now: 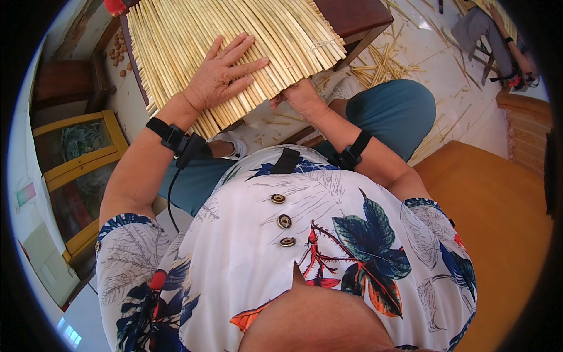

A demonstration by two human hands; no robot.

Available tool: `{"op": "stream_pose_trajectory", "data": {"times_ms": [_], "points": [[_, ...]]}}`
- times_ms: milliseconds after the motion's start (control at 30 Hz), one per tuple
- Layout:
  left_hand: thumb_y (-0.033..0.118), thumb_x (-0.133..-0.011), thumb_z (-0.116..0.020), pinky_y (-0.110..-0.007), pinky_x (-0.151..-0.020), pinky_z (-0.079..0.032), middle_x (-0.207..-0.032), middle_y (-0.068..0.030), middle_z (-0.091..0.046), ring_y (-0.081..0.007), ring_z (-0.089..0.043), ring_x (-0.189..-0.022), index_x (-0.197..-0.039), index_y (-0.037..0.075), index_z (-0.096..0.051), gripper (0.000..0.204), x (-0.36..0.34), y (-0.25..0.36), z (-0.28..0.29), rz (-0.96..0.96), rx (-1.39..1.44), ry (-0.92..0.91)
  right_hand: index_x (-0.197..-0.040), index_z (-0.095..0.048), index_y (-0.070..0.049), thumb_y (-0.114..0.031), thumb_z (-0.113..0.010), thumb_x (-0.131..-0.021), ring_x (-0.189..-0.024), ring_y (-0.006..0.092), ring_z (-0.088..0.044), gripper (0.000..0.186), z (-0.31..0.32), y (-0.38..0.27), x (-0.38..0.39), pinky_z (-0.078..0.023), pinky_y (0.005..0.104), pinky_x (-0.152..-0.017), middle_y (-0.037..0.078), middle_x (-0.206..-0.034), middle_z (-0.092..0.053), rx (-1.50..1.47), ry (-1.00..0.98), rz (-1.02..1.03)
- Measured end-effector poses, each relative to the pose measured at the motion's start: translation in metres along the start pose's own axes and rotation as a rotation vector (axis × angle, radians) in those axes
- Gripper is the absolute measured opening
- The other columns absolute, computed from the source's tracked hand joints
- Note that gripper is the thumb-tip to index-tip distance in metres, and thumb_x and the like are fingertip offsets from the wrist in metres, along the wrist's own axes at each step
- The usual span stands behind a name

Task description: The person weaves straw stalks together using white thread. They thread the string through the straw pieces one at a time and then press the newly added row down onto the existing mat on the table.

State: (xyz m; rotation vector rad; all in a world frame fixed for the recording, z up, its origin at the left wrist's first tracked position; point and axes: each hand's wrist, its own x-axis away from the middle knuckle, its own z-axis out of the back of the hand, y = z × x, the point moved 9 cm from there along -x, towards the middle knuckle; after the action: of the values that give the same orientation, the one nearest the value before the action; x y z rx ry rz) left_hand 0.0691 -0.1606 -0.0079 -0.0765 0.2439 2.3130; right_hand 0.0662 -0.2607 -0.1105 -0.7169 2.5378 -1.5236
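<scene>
A mat of pale straw-coloured stalks (234, 35), laid side by side in a close row, rests on a dark reddish-brown table (363, 17) and juts over its near edge. My left hand (226, 76) lies flat on top of the mat, fingers spread across the stalks. At the mat's near right edge is my right hand (302, 98), its fingers curled in under the stalk ends. The mat partly hides those fingertips, so what they grip cannot be made out. A thin loose strand (322, 44) shows near the mat's right corner.
Loose cut stalks (384, 67) lie scattered on the floor to the right of the table. Another person (487, 35) sits at the far right. A yellow-framed glass cabinet (79, 146) stands on the left, and an orange-brown wooden surface (469, 205) is at my right.
</scene>
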Motion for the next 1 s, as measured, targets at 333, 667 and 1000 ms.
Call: {"op": "stream_pose_trajectory", "data": {"times_ms": [333,667,1000], "points": [[0.022,-0.087,-0.049,-0.044,-0.109,-0.009,-0.142,-0.0108,-0.03,-0.0262,-0.025,-0.133,-0.126,0.025,-0.051,0.039,-0.001,0.002,0.002,0.008,-0.018,0.015,-0.109,-0.051,-0.001,-0.002,-0.051,-0.086,-0.057,0.0177,-0.059,0.023,0.003,0.007,0.0,-0.052,0.028,-0.049,0.01,-0.078,-0.06,-0.01,-0.047,-0.033],[0.027,-0.089,-0.046,-0.043,-0.109,-0.009,-0.143,-0.0105,-0.029,-0.0262,-0.025,-0.133,-0.127,0.026,-0.049,0.038,0.0,0.001,0.001,0.008,-0.045,0.007,-0.1,-0.054,0.0,0.001,-0.046,-0.086,-0.056,0.0173,-0.059,0.016,0.006,0.008,-0.002,-0.05,0.0282,-0.048,0.01,-0.075,-0.06,0.059,-0.002,0.026],[0.027,-0.09,-0.045,-0.043,-0.109,-0.009,-0.143,-0.01,-0.028,-0.0258,-0.024,-0.133,-0.129,0.028,-0.047,0.039,0.001,0.0,0.001,0.008,-0.065,0.003,-0.093,-0.056,0.003,-0.002,-0.046,-0.086,-0.056,0.0162,-0.059,0.014,0.013,0.006,-0.002,-0.049,0.0273,-0.052,0.009,-0.069,-0.06,0.217,0.01,0.083]]}}
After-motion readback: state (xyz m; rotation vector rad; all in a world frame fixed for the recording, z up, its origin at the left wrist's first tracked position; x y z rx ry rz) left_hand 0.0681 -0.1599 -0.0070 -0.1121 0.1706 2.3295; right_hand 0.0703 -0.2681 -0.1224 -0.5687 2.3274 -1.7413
